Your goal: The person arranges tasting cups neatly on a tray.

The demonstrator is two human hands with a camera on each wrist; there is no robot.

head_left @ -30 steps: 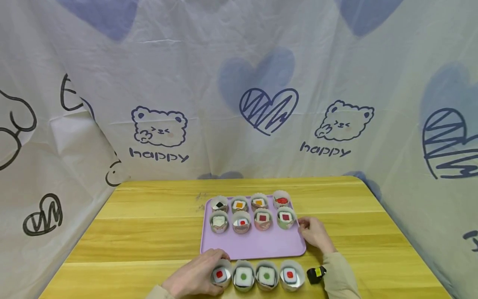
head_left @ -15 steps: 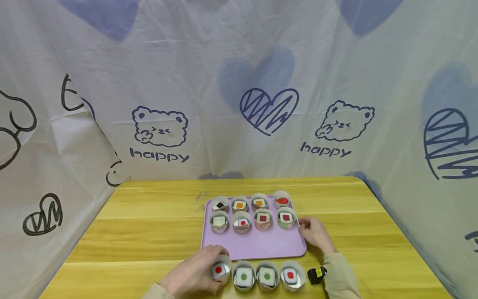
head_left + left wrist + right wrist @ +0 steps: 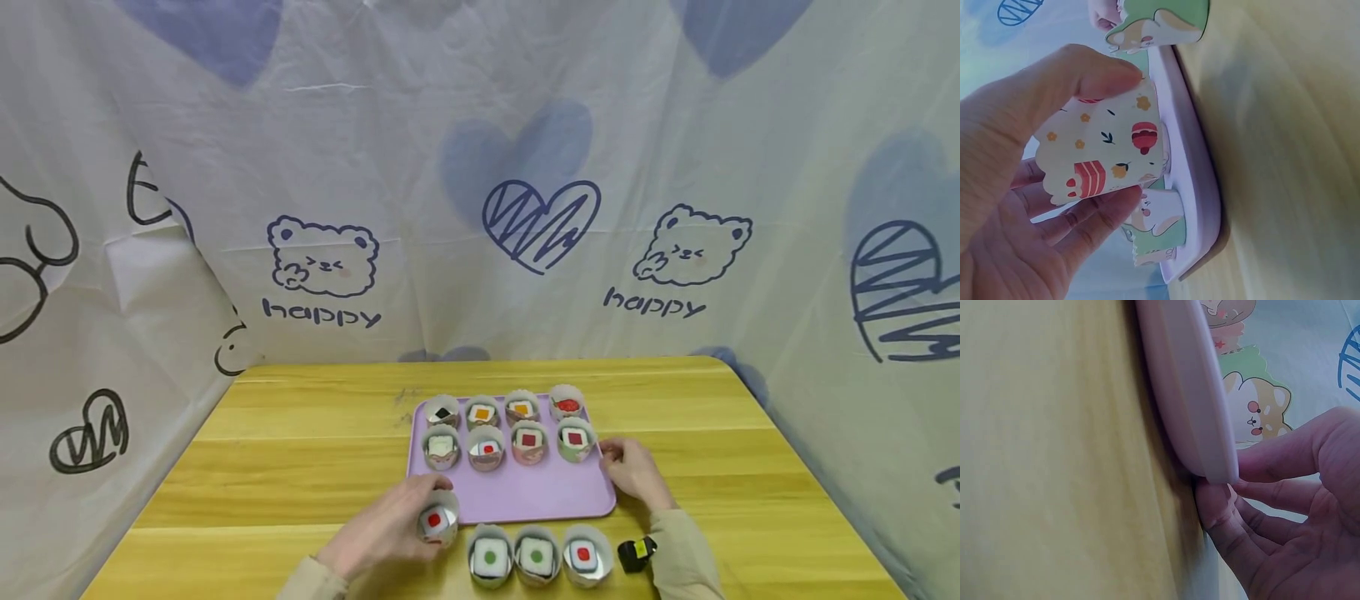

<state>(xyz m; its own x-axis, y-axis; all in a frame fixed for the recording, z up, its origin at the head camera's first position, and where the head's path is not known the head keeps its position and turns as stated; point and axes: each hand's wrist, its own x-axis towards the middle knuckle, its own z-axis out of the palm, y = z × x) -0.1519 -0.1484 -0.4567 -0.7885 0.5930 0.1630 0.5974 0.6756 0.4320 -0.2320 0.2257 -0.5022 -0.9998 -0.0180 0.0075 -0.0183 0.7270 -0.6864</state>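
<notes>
My left hand [image 3: 390,528] holds a scalloped paper baking cup [image 3: 1100,144] printed with cakes and flowers, thumb on one side and fingers on the other. Inside this cup sits a white square piece with a red centre [image 3: 434,520]. The cup is by the near left corner of the lilac tray [image 3: 517,492]. At the tray's right edge, my right hand [image 3: 633,471] pinches the rim [image 3: 1225,425] between thumb and fingers. Several filled paper cups stand in two rows on the tray's far half, one of them a green dog-print cup [image 3: 575,442].
Three more filled cups stand in a row before the tray, including a middle cup with a green-dotted piece [image 3: 536,557]. A small black block with a yellow mark [image 3: 636,553] lies right of them. A printed curtain [image 3: 420,167] hangs behind the wooden table [image 3: 285,450].
My left hand has taken the cup with the red-centred piece out of the front row, moving it up and slightly left toward the tray. My right hand stays at the tray's edge.
</notes>
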